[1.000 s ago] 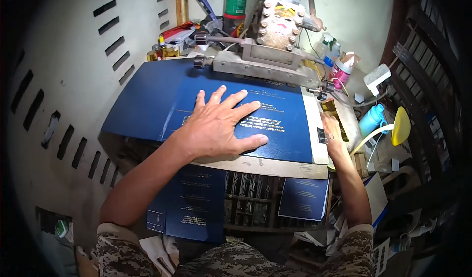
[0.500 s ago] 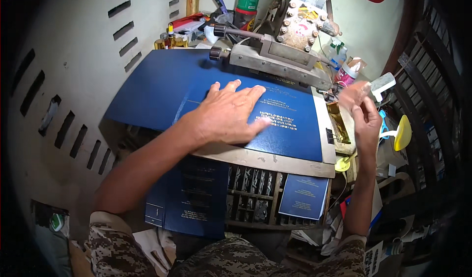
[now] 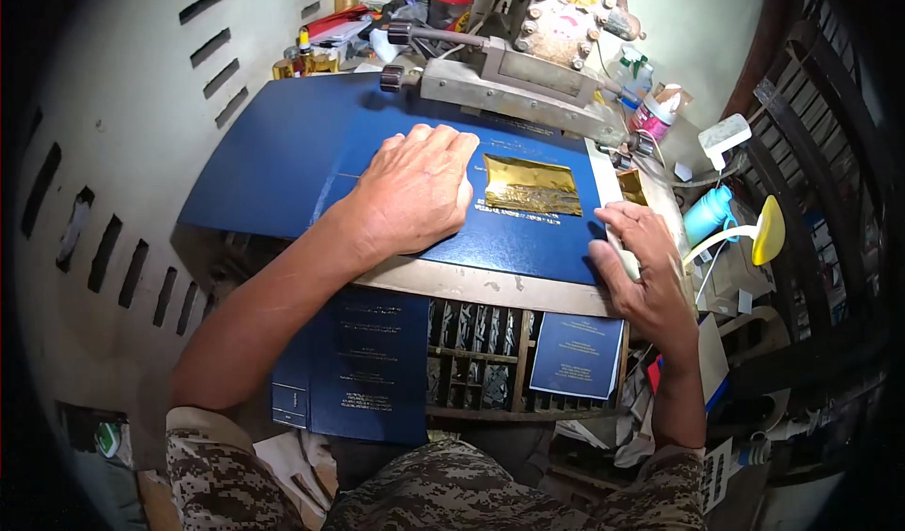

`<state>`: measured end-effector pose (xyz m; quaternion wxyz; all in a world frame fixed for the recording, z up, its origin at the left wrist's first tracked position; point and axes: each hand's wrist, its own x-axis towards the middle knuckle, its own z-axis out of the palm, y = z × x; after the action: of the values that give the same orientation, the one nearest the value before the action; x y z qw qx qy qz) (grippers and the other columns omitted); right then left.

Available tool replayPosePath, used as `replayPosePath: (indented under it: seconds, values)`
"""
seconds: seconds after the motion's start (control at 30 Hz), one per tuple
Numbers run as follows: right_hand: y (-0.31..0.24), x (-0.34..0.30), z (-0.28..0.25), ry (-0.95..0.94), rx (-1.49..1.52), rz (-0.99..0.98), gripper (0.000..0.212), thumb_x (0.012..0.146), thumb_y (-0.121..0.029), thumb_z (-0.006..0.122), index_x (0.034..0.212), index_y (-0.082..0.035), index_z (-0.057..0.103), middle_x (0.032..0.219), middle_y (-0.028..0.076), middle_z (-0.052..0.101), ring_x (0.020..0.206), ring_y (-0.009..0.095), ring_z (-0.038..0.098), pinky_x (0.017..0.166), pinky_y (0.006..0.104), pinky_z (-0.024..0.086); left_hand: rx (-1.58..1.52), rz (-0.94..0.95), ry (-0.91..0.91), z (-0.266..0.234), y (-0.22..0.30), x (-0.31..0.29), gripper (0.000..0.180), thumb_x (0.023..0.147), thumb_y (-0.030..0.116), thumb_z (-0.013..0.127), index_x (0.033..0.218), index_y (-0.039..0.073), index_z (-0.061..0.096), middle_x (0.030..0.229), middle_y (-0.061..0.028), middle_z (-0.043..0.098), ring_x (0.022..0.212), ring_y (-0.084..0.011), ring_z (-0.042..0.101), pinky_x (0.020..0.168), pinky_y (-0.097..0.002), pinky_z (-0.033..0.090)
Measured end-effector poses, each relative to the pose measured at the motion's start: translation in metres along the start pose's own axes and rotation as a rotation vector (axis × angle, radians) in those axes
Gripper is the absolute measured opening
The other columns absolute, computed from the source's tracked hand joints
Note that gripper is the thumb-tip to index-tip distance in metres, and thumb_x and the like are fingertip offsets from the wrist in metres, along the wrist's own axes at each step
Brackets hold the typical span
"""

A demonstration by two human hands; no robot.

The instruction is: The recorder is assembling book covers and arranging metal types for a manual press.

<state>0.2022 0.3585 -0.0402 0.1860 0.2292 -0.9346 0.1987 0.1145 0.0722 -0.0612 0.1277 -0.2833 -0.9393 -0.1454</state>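
Observation:
A wide blue cover (image 3: 528,248) with gold lettering lies on the pale board (image 3: 471,283) under the press. My left hand (image 3: 415,187) rests on the cover, its fingers bent and drawn together. Whatever may be beneath those fingers is hidden. To its right, a crinkled sheet of gold foil (image 3: 533,182) covers part of the lettering. My right hand (image 3: 649,257) is at the right edge of the board, thumb and fingers closed around a small pale object (image 3: 623,256) whose kind I cannot make out.
The metal stamping press (image 3: 514,92) stands over the cover's far edge. Below the board are a type case (image 3: 476,342), another blue cover (image 3: 368,371) and a blue printed sheet (image 3: 573,352). A blue bottle (image 3: 707,215) and a yellow scoop-shaped thing (image 3: 769,232) stand at right. A slotted wall (image 3: 113,154) bounds the left.
A gold foil sheet now lies on the lettering. My right hand has come down to the board's edge. My left hand's spread fingers have drawn together, and the view has shifted slightly.

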Motion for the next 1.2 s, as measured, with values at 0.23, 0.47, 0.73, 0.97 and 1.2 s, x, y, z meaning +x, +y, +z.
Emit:
replayPosePath:
  seconds: [0.23, 0.47, 0.73, 0.97, 1.2]
  values:
    - [-0.012, 0.013, 0.006, -0.187, -0.092, -0.041, 0.068, 0.102, -0.053, 0.052, 0.141, 0.003, 0.056, 0.145, 0.022, 0.056, 0.135, 0.039, 0.049, 0.118, 0.0476, 0.034, -0.001, 0.049, 0.227, 0.011, 0.001, -0.003, 0.03, 0.093, 0.017, 0.056, 0.117, -0.002, 0.059, 0.111, -0.0214, 0.061, 0.096, -0.0347, 0.06, 0.091, -0.0457, 0.047]
    - [0.01, 0.065, 0.032, -0.271, -0.173, 0.032, 0.089, 0.1, -0.071, 0.041, 0.149, 0.002, 0.048, 0.157, 0.022, 0.046, 0.148, 0.042, 0.038, 0.125, 0.0499, 0.026, 0.105, -0.056, 0.093, -0.004, 0.013, -0.008, 0.041, 0.097, 0.023, 0.056, 0.132, 0.001, 0.059, 0.107, -0.0171, 0.057, 0.094, -0.0315, 0.057, 0.087, -0.0417, 0.045]
    - [0.013, 0.066, 0.037, -0.247, -0.162, 0.02, 0.087, 0.1, -0.071, 0.042, 0.149, 0.001, 0.05, 0.157, 0.021, 0.046, 0.148, 0.041, 0.038, 0.125, 0.05, 0.025, 0.023, -0.044, 0.1, 0.002, 0.008, 0.001, 0.034, 0.096, 0.028, 0.055, 0.118, 0.003, 0.064, 0.1, -0.0214, 0.059, 0.083, -0.0346, 0.059, 0.078, -0.0493, 0.043]
    - [0.017, 0.066, 0.038, -0.241, -0.186, 0.014, 0.085, 0.101, -0.07, 0.042, 0.148, 0.0, 0.051, 0.157, 0.022, 0.046, 0.147, 0.041, 0.039, 0.124, 0.05, 0.026, 0.08, -0.142, -0.002, -0.003, 0.023, 0.013, 0.046, 0.096, 0.033, 0.05, 0.131, 0.006, 0.064, 0.105, -0.0246, 0.06, 0.085, -0.0362, 0.061, 0.078, -0.0516, 0.043]
    - [0.018, 0.063, 0.04, -0.196, -0.184, 0.003, 0.082, 0.101, -0.067, 0.044, 0.146, 0.001, 0.054, 0.154, 0.022, 0.049, 0.144, 0.041, 0.042, 0.123, 0.0494, 0.028, 0.093, -0.166, -0.016, -0.003, 0.029, 0.017, 0.045, 0.096, 0.033, 0.049, 0.13, 0.006, 0.064, 0.105, -0.0251, 0.061, 0.082, -0.0369, 0.061, 0.078, -0.0527, 0.044]
